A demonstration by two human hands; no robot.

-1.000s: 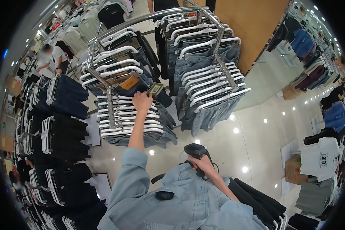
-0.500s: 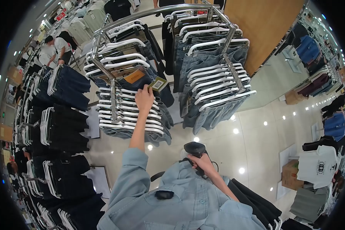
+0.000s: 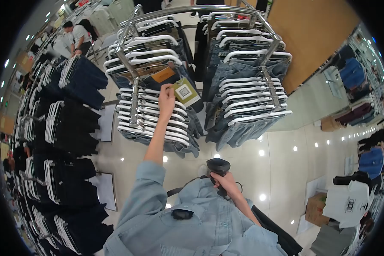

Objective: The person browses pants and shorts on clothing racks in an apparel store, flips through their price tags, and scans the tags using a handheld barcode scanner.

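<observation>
Between the closed fingers of my left hand (image 3: 167, 99) is an olive-green hang tag (image 3: 187, 92) with a white square code label facing up. The hand is over the left row of jeans (image 3: 192, 121), which hang on white hangers (image 3: 170, 129) from a chrome rack (image 3: 135, 100). Just behind the tag, a pair of jeans shows an orange-brown label (image 3: 163, 74). Low in front of my body, my right hand (image 3: 227, 182) is wrapped round the handle of a black barcode scanner (image 3: 218, 165), its head pointing forward.
A second row of jeans (image 3: 237, 128) hangs on the rack's right side, next to a wooden panel (image 3: 315, 34). Dark trousers (image 3: 79, 128) hang in several groups at left. A cardboard box (image 3: 316, 209) and a white T-shirt (image 3: 350, 204) are at right. Another person (image 3: 79, 36) stands far left.
My left hand has turned the hang tag so its label faces up more fully. The view has shifted a little, and the scanner stays in my right hand, low in front of me.
</observation>
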